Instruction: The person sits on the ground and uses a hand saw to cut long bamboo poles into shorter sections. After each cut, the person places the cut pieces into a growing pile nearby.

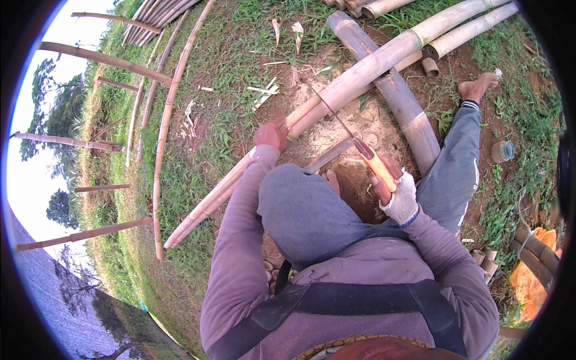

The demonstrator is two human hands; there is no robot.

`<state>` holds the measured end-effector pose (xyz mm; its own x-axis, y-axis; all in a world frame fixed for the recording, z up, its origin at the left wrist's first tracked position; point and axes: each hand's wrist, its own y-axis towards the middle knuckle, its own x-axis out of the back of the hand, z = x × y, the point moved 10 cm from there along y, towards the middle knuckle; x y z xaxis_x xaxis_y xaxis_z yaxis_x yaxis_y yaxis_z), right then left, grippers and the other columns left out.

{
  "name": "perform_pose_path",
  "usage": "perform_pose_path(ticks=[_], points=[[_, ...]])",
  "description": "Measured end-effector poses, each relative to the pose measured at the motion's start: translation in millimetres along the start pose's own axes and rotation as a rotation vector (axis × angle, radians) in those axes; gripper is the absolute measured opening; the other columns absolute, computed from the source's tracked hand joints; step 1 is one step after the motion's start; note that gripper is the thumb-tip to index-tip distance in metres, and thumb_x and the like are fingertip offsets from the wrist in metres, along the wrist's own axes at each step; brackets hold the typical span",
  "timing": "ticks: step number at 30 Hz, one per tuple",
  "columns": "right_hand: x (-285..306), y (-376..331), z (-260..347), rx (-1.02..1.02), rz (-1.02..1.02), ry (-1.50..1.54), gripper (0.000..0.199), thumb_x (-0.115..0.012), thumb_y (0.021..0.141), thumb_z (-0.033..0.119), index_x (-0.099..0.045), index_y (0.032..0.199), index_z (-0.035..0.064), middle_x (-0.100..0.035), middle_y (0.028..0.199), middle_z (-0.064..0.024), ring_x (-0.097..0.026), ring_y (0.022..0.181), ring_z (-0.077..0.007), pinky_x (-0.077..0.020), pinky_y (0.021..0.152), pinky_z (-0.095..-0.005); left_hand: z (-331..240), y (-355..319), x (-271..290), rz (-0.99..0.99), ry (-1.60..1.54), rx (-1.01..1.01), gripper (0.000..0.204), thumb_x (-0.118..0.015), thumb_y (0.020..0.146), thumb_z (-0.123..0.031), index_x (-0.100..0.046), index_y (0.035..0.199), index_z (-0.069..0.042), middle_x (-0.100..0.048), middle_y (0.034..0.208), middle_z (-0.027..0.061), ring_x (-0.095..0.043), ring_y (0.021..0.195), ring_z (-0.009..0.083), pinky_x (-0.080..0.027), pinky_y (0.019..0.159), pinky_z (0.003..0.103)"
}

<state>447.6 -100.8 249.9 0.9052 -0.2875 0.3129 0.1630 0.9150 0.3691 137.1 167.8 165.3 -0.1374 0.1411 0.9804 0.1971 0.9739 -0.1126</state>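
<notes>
My left hand (271, 135) grips a long pale bamboo pole (354, 78) that lies slantwise across a thicker grey bamboo log (408, 111). My right hand (389, 180), wrapped in a white cloth at the wrist, holds a saw by its orange handle (378, 165). The thin saw blade (330, 111) rests against the pale pole, a little to the right of my left hand. My knee in grey trousers sits between both arms. One bare foot (478, 87) rests on the soil at the upper right.
More bamboo poles (468, 30) lie at the top right, and thin long poles (165, 120) on the grass at left. Short cut bamboo rings (503, 151) sit on the soil at right. An orange sack (531, 282) lies at the lower right. Sawdust covers the ground under the cut.
</notes>
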Motion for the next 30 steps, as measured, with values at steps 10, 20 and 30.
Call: perform_pose_path(ticks=[10,20,30], points=[[-14,7,-23,-0.107,-0.018,0.039,0.046,-0.07,0.103,0.017,-0.062,0.144,-0.0022,-0.076,0.12,-0.0219,-0.076,0.102,-0.0315,-0.0584,0.09,-0.0379,-6,-3,8,0.015,0.027,0.06,0.042,-0.08,0.094,-0.042,-0.08,0.133,-0.026,-0.079,0.12,0.0184,-0.075,0.111,0.0415,-0.059,0.099,0.049],[-45,60,-39,-0.273,0.061,-0.093,0.044,-0.072,0.103,0.019,-0.065,0.14,-0.0041,-0.077,0.122,-0.0234,-0.077,0.107,-0.0323,-0.0586,0.093,-0.0394,-15,-4,4,0.019,0.047,0.022,0.043,-0.076,0.097,-0.044,-0.078,0.135,-0.025,-0.079,0.125,0.0141,-0.077,0.111,0.0366,-0.06,0.099,0.045],[0,-35,-27,-0.142,-0.02,0.037,0.048,-0.071,0.102,0.016,-0.061,0.145,-0.0042,-0.076,0.123,-0.0223,-0.077,0.108,-0.0281,-0.0596,0.093,-0.0375,-8,-7,4,-0.009,0.018,0.015,0.04,-0.078,0.095,-0.043,-0.081,0.131,-0.025,-0.079,0.123,0.0158,-0.075,0.111,0.0413,-0.059,0.1,0.05]])
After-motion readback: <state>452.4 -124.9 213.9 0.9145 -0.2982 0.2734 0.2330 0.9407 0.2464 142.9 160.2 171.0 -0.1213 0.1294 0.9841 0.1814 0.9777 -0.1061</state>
